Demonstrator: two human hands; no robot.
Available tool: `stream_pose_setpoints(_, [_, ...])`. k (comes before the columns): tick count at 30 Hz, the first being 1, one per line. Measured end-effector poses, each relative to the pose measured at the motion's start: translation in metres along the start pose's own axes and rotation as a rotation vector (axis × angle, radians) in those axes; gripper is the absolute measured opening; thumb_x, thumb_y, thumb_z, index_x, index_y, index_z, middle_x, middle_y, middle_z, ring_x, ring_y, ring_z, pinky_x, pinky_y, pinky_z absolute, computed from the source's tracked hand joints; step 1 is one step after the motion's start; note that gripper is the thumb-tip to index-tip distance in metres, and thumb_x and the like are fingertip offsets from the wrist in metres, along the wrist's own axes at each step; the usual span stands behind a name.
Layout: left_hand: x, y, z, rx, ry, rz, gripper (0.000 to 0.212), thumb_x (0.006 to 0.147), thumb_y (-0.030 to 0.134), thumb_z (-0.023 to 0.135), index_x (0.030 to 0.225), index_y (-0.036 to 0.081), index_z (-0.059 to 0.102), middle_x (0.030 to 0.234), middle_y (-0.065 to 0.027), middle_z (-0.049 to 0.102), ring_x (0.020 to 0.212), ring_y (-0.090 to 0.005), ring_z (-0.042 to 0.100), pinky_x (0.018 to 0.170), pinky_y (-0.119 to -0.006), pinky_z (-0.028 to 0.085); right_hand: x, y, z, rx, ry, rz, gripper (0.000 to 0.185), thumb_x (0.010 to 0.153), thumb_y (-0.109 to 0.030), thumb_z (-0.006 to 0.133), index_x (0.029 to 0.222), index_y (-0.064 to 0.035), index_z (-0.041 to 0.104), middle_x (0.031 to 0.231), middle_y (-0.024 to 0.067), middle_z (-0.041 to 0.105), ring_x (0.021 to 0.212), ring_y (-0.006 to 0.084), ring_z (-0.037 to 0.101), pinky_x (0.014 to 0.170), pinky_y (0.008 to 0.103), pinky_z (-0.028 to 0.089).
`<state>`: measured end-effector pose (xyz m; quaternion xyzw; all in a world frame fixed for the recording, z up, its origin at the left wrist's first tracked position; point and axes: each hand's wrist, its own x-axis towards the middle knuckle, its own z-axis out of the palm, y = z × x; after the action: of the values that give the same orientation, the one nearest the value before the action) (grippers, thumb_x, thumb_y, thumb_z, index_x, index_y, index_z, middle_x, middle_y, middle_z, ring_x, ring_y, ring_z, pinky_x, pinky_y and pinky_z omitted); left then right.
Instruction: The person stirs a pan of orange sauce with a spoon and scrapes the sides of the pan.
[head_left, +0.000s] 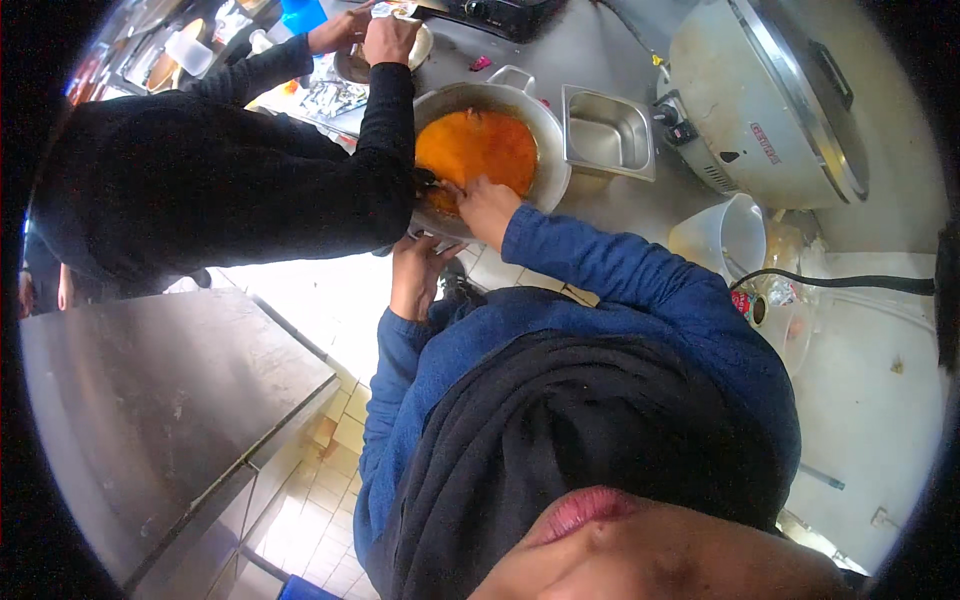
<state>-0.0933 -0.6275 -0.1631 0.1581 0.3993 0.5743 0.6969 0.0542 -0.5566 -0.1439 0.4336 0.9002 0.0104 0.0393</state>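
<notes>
A large round metal pan holding an orange-red sauce stands on the steel counter. My right hand reaches over the pan's near side, its fingers on a dark, thin item at the sauce's edge; the item is too small and partly hidden to name. My left hand is at the pan's near outer rim, fingers spread and raised; whether it grips the rim or handle cannot be told. Right of the pan sits a rectangular stainless steel container with no food visible inside.
A co-worker in black sleeves stands close at the left, both hands over a bowl. A large Getra appliance is at the right, with a translucent plastic jug nearer me. Behind the co-worker is another steel worktop.
</notes>
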Motion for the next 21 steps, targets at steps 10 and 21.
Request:
stream_pose_setpoints(10, [-0.006,0.004,0.014,0.021,0.011,0.052,0.053,0.08,-0.005,0.037,0.13,0.008,0.024,0.118,-0.02,0.045,0.103,-0.0341,0.052,0.086,-0.052,0.048,-0.028,0.017,-0.052,0.085,-0.276,-0.052,0.048,0.08,-0.012,0.049,0.128,-0.0089,0.046,0.079,0.0133,0.063,0.071,0.0279,0.063,0.06,0.0376,0.052])
stream_pose_setpoints(21, [-0.003,-0.004,0.012,0.007,-0.002,0.049,0.065,0.076,-0.01,0.037,0.135,0.006,0.014,0.122,-0.0209,0.041,0.101,-0.0307,0.054,0.086,-0.053,0.048,0.025,0.016,-0.005,0.073,0.061,0.042,0.04,0.08,-0.01,0.049,0.12,-0.0066,0.051,0.081,0.0142,0.061,0.08,0.0299,0.061,0.063,0.0394,0.053])
